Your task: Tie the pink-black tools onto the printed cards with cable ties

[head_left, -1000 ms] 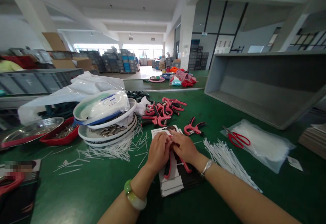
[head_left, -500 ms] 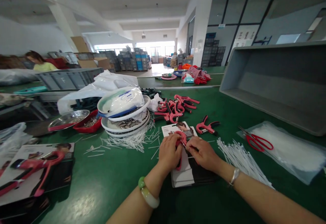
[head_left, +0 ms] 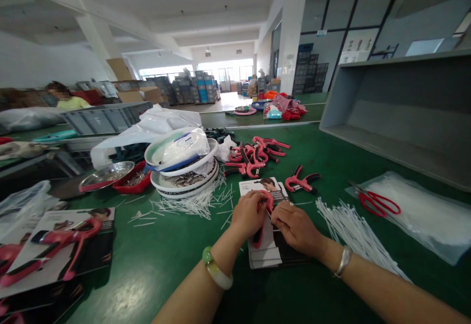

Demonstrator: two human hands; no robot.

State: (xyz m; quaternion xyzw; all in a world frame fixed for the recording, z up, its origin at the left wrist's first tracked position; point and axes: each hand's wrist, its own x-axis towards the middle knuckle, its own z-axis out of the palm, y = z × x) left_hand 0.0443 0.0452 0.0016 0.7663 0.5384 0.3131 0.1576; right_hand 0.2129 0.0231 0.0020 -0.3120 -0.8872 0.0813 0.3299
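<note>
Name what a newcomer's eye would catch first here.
Centre front, the left hand holds a pink-and-black plastic clamp over black-and-white printed cards, the right hand beside it. Beyond lies a heap of similar clamps. A big grey rectangular plastic crate sits far right.

"Where's the left forearm (head_left: 193,294)?"
"Slanting from the near side toward the far right — the left hand (head_left: 248,217) curled, its back facing up."
"And the right forearm (head_left: 395,284)?"
"Slanting from near right toward far left — the right hand (head_left: 296,229) curled too, just beside the other."
</note>
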